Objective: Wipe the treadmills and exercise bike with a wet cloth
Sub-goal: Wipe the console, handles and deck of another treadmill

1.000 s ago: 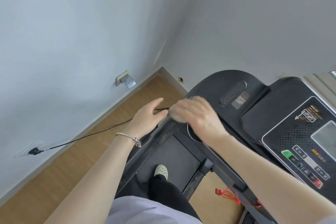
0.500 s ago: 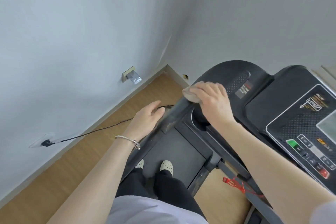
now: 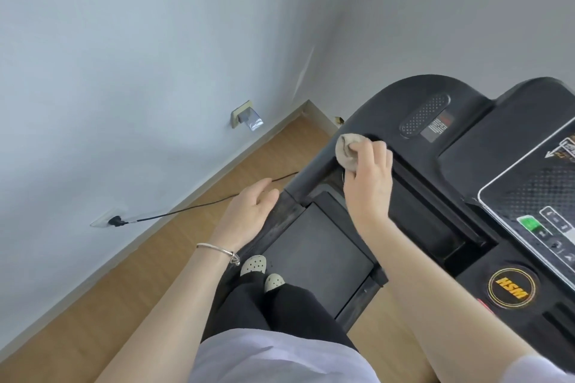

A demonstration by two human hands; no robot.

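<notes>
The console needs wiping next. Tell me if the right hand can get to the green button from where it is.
Probably yes. The right hand holds the cloth on the treadmill; nothing lies between it and the green button.

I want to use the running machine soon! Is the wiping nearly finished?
Not yet. The right hand is rubbing the cloth on the left corner of the treadmill console. The left hand rests on the handrail, which looks dusty. The button panel isn't being wiped. No bike or second treadmill is in view.
</notes>
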